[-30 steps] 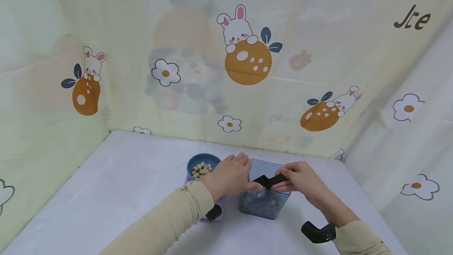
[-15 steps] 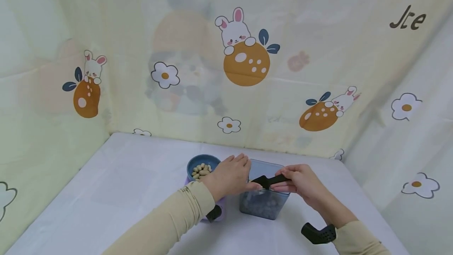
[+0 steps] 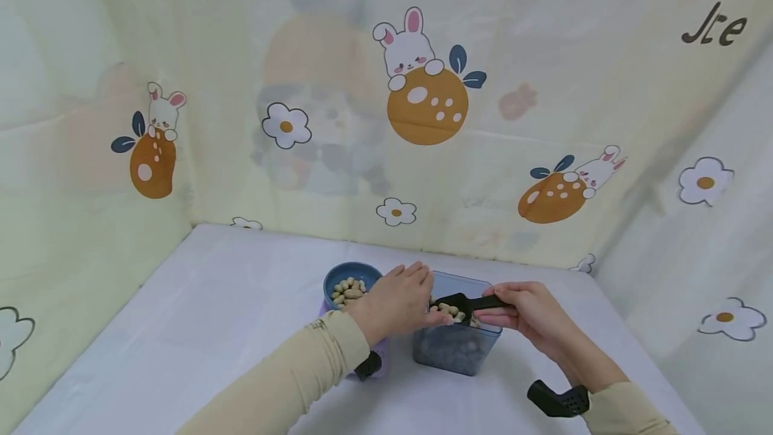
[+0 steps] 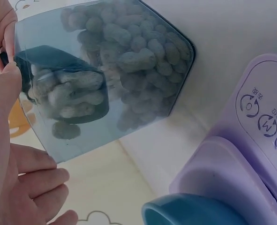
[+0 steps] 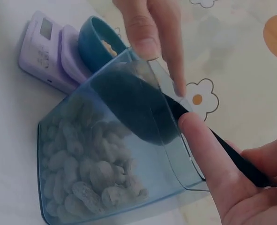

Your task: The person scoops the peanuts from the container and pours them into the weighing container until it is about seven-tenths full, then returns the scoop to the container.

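My right hand (image 3: 522,307) pinches the handle of a black scoop (image 3: 488,302), its bowl inside a clear blue plastic bin (image 3: 453,349). Unshelled peanuts (image 3: 448,310) lie in the scoop, held close under the bin's rim. More peanuts (image 5: 91,183) cover the bin's bottom, seen through the wall in both wrist views. The left hand (image 3: 395,297) lies across the bin's left rim, thumb over the near edge, fingers stretched toward the back. Left of it, partly behind that hand, a blue bowl (image 3: 362,270) holds several peanuts on a purple kitchen scale (image 4: 260,79).
A white cloth (image 3: 229,301) covers the table. Behind and at the sides hangs a printed curtain (image 3: 326,220) with rabbits, oranges and flowers. A black wrist camera (image 3: 558,400) sits on the right forearm, and another (image 3: 367,366) shows below the left wrist.
The scoop has tilted so that its load of peanuts now shows, where earlier mainly its black surface did. The left hand has stayed on the bin's rim.
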Action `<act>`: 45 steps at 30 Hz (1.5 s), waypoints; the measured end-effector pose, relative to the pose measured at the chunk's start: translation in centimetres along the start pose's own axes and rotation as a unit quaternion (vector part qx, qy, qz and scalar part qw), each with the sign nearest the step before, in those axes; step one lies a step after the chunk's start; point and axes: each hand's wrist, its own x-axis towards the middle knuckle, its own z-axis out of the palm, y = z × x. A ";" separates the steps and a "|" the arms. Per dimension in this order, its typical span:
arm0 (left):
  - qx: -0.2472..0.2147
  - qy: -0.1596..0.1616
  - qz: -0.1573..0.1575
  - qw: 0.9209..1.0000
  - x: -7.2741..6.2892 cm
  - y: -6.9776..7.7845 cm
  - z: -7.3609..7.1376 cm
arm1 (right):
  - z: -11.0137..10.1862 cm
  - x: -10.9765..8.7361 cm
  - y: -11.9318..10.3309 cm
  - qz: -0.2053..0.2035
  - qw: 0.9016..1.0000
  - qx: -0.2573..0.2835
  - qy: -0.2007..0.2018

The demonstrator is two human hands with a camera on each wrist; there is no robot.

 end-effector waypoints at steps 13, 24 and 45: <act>0.000 0.006 -0.003 1.000 0.1 0.0 0.0 | -0.6 -0.3 0.0 0.002 0.999 0.044 -0.012; -0.054 0.003 -0.005 0.999 0.1 -0.2 0.9 | -1.6 -0.8 0.8 -0.001 0.994 0.110 -0.015; -0.182 0.012 -0.028 0.983 -1.0 -1.7 1.5 | -3.0 -1.8 0.8 -0.013 0.989 0.149 -0.001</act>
